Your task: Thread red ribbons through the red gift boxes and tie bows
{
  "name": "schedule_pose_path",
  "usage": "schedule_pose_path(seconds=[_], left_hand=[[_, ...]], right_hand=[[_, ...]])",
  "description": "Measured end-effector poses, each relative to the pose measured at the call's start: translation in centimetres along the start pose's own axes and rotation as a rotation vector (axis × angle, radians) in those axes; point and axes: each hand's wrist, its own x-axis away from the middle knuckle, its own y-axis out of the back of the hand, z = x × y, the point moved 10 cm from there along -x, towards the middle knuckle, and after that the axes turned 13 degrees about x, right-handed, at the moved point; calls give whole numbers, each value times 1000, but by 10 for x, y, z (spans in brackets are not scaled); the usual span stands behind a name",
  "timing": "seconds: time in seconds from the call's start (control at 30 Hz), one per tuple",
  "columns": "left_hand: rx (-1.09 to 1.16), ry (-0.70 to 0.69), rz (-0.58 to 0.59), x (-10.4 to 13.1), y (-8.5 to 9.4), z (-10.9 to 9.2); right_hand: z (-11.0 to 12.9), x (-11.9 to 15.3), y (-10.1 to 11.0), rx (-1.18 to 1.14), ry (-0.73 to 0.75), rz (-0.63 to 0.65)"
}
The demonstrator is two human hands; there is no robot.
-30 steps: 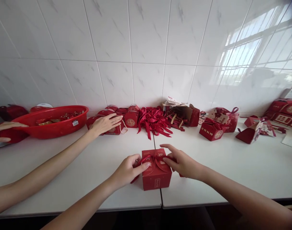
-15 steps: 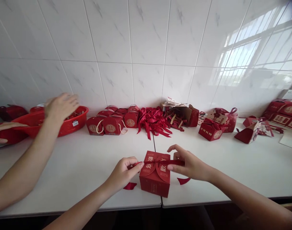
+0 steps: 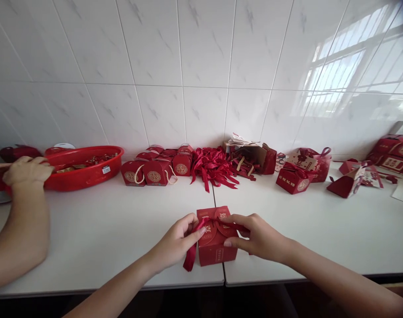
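A: In the head view, where's the box [image 3: 217, 254]?

B: Upright on the table [image 3: 128, 229], near its front edge, between the left hand [image 3: 181, 236] and the right hand [image 3: 256, 234].

A: How do the hands stand?

B: The left hand pinches the ribbon [image 3: 190, 259] between thumb and fingers, a tail drooping beside the box. The right hand has its forefinger on the top by the knot, thumb at the front edge; ribbon runs under its fingers — whether they grip it, I can't tell.

A: How should it handle?

B: Probably light: thin card, stiff at the corners, easily dented on the flat faces. The ribbon looks satiny — soft, limp, apt to slip.

A: Best hold?

B: I'd steady the box low on its sides, near the corners, and pinch the ribbon close to the knot.
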Motion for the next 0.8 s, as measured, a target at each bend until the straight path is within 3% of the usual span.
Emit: schedule_pose_path(seconds=[0.17, 0.37, 0.6, 0.7, 0.8], left_hand=[[-60, 0, -46, 1, 3, -2], [66, 65, 17, 0, 1, 7], [63, 187, 84, 11, 18, 8], [147, 227, 66, 15, 24, 11], [278, 234, 94, 13, 18, 13]], right_hand=[[-2, 1, -1, -4, 14, -54], [-1, 0, 0, -21, 57, -91], [-13, 8, 25, 88, -16, -75], [-12, 14, 28, 132, 27, -1], [-9, 17, 16, 143, 65, 130]])
